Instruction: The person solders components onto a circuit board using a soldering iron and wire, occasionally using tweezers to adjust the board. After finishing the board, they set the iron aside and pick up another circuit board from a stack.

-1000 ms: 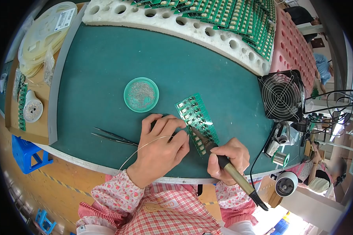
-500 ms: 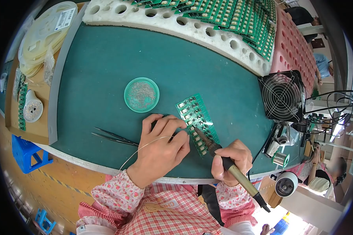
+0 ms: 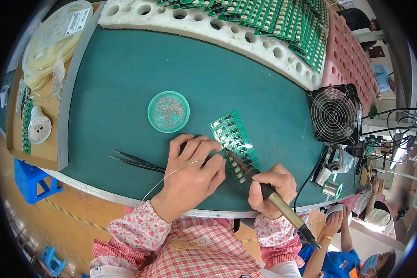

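Note:
My right hand (image 3: 273, 189) is closed round the handle of a soldering iron (image 3: 282, 208), whose tip meets the green circuit board (image 3: 238, 139) near its left edge. The board lies tilted on the mat and carries rows of small components. My left hand (image 3: 192, 173) is closed, its fingertips at the board's left edge beside the iron tip. A thin solder wire (image 3: 167, 176) runs across the back of this hand into its fingers. Dark tweezers (image 3: 136, 162) stick out leftward from under the same hand; their other end is hidden. Above it sits a round green dish (image 3: 168, 111) of tiny metallic parts.
White foam (image 3: 190, 21) with stacked green boards (image 3: 282, 23) lines the back. A black fan (image 3: 334, 113) and a solder spool (image 3: 331, 189) stand right. A cardboard tray (image 3: 62, 139) with reels is left. A person in blue (image 3: 333, 264) reaches in at lower right.
A person in blue has come into view at the lower right, hands at the small white fan. My hands, the iron and the board stay almost where they were.

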A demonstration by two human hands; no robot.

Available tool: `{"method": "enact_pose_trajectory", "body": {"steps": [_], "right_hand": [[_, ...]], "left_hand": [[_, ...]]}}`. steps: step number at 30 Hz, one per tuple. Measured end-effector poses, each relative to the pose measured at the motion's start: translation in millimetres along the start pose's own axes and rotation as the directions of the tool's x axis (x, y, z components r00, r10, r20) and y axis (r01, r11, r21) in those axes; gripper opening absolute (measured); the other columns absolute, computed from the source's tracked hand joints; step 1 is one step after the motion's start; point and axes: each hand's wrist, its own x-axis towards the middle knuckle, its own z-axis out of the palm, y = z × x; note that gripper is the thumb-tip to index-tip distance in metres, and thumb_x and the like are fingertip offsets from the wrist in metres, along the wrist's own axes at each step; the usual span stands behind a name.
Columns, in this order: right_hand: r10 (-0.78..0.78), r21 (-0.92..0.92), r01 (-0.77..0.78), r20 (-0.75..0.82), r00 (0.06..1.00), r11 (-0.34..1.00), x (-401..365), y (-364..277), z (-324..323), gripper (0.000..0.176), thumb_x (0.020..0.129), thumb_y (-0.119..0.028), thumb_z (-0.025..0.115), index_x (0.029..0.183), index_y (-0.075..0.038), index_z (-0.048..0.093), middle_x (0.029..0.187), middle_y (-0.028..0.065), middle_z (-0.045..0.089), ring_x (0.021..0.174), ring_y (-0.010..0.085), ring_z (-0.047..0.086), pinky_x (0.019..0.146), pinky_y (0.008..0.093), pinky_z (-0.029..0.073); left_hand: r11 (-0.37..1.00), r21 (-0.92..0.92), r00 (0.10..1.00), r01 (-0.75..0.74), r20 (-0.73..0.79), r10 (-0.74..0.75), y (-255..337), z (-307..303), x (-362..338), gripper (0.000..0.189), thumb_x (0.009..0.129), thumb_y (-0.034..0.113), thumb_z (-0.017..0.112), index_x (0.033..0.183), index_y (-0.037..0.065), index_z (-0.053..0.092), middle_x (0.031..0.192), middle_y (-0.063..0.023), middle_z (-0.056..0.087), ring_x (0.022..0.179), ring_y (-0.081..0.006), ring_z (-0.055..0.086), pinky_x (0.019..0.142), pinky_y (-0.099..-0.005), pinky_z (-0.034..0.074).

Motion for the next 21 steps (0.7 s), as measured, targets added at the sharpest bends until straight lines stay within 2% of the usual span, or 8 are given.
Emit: {"method": "enact_pose_trajectory", "body": {"steps": [7, 9, 10, 12, 16, 18, 21], "right_hand": [[-0.035, -0.024, 0.035, 0.015, 0.999, 0.999, 1, -1, 0, 0.018, 0.085, -0.013, 0.071, 0.089, -0.002, 0.058, 0.061, 0.0047, 0.058, 0.047, 0.0175, 0.051, 0.047, 0.0297, 0.039], [-0.025, -0.029, 0.026, 0.005, 1.0, 0.999, 0, -2, 1, 0.02, 0.075, -0.007, 0.075, 0.088, -0.005, 0.06, 0.063, 0.0031, 0.06, 0.046, 0.0193, 0.052, 0.045, 0.0309, 0.039], [-0.026, -0.03, 0.026, 0.005, 1.0, 0.999, 0, -2, 0, 0.02, 0.075, -0.007, 0.075, 0.088, -0.005, 0.06, 0.063, 0.0031, 0.06, 0.046, 0.0193, 0.052, 0.045, 0.0309, 0.039], [-0.03, -0.033, 0.031, 0.028, 0.999, 0.999, 1, -4, -2, 0.018, 0.085, -0.014, 0.071, 0.089, -0.002, 0.059, 0.06, 0.0047, 0.057, 0.048, 0.0179, 0.051, 0.048, 0.0297, 0.04], [0.004, -0.028, -0.004, 0.02, 1.0, 1.0, -4, -5, -10, 0.018, 0.086, -0.014, 0.07, 0.09, -0.001, 0.058, 0.061, 0.0053, 0.057, 0.049, 0.0173, 0.051, 0.048, 0.0296, 0.04], [0.064, 0.016, -0.063, -0.069, 0.996, 0.998, -8, -3, -9, 0.018, 0.08, -0.009, 0.075, 0.088, -0.003, 0.06, 0.062, 0.003, 0.059, 0.045, 0.0172, 0.051, 0.044, 0.03, 0.038], [0.114, 0.038, -0.111, -0.112, 0.987, 0.993, -13, 0, -5, 0.017, 0.082, -0.009, 0.074, 0.088, -0.002, 0.06, 0.062, 0.0041, 0.06, 0.045, 0.0164, 0.051, 0.044, 0.0297, 0.038]], "left_hand": [[1.0, -0.006, 1.0, -0.002, 0.006, 0.002, 0, 0, 0, 0.019, 0.068, 0.008, 0.076, 0.078, 0.009, 0.061, 0.105, -0.0034, 0.062, 0.104, -0.0215, 0.06, 0.096, -0.0449, 0.039], [1.0, -0.007, 1.0, -0.001, 0.006, 0.001, 0, 0, 0, 0.019, 0.068, 0.008, 0.076, 0.078, 0.009, 0.061, 0.105, -0.0035, 0.062, 0.104, -0.0216, 0.06, 0.096, -0.0449, 0.039], [1.0, -0.008, 1.0, -0.001, 0.006, 0.001, 0, 0, 0, 0.019, 0.068, 0.008, 0.076, 0.078, 0.009, 0.061, 0.105, -0.0037, 0.062, 0.104, -0.0217, 0.06, 0.096, -0.0449, 0.039], [1.0, -0.012, 1.0, -0.002, 0.004, 0.002, 0, 0, 0, 0.019, 0.068, 0.008, 0.076, 0.078, 0.009, 0.061, 0.106, -0.0038, 0.062, 0.104, -0.0218, 0.06, 0.096, -0.0449, 0.039], [1.0, -0.016, 1.0, 0.0, -0.002, 0.0, 1, -1, 0, 0.018, 0.068, 0.007, 0.076, 0.077, 0.009, 0.06, 0.105, -0.0038, 0.062, 0.103, -0.0218, 0.06, 0.096, -0.045, 0.039], [1.0, -0.016, 1.0, 0.002, -0.004, -0.002, 1, -1, 1, 0.018, 0.068, 0.007, 0.076, 0.077, 0.009, 0.06, 0.104, -0.0037, 0.062, 0.102, -0.0219, 0.061, 0.096, -0.0451, 0.039], [1.0, -0.015, 1.0, 0.005, -0.009, -0.005, 1, 0, 1, 0.017, 0.069, 0.007, 0.076, 0.076, 0.009, 0.06, 0.103, -0.0034, 0.063, 0.102, -0.0219, 0.061, 0.096, -0.0451, 0.039]]}}
